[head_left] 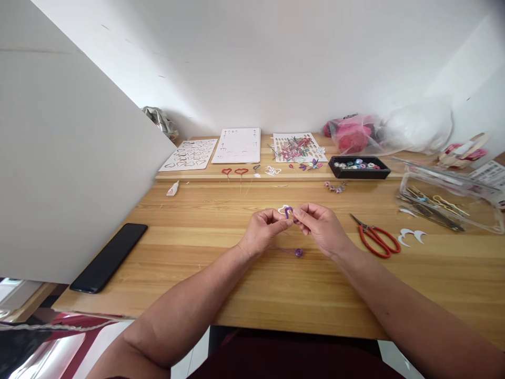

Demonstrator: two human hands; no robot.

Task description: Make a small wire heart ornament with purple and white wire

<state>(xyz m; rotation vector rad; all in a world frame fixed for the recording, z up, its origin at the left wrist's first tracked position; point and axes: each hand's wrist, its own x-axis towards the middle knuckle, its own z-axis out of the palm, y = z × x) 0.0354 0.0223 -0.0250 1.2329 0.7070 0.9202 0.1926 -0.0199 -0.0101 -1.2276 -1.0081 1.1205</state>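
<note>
Left hand [266, 230] and right hand [320, 226] each pinch the purple-and-white shape [289, 209], frame centre. Purple thread spool [299, 252] just below the hands; red-handled scissors [370, 230] right of centre.

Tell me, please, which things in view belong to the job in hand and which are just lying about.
Probably for the job:
held purple-and-white piece
small purple coil
red-handled scissors

Apparently just lying about:
black phone
pink bundle
whitish plastic bag
</note>
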